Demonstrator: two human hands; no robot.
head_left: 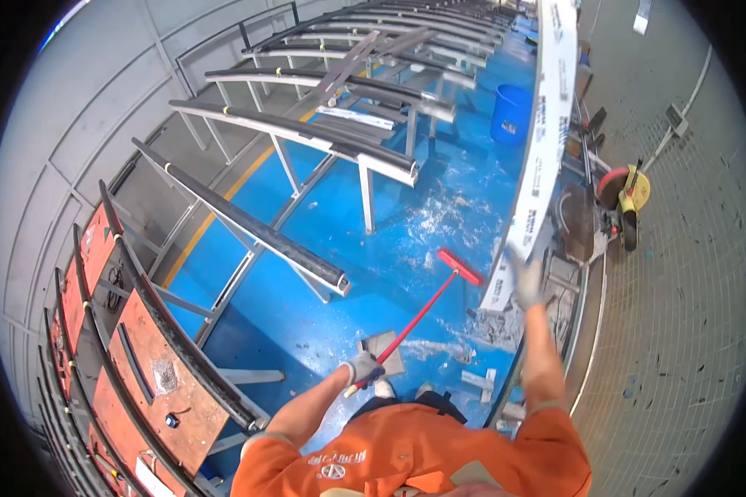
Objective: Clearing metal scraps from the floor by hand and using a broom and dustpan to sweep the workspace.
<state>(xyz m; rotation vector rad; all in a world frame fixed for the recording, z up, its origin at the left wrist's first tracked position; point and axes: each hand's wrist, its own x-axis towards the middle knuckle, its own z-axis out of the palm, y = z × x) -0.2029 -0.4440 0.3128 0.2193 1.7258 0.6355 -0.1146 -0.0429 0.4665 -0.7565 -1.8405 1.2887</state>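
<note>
My left hand [363, 369], in a grey work glove, is wrapped round the lower end of a red push broom [414, 321]. The broom slants away to the right, its wide red head resting on the blue floor [307, 331]. Blurred by movement, my gloved right hand [526, 280] is raised beside the near end of a long white printed profile [535, 186]. Its fingers look stretched out, and nothing shows in them; whether they touch the profile I cannot tell. Pale dust and scraps lie around the broom head. A grey dustpan-like flat piece [385, 351] lies near my feet.
Rows of metal racks with black padded bars [307, 137] stand at the left and far side. An orange-topped bench [153, 373] with small items is at the near left. A blue bin [511, 113] stands farther off; a yellow-and-red machine part [626, 189] is at right.
</note>
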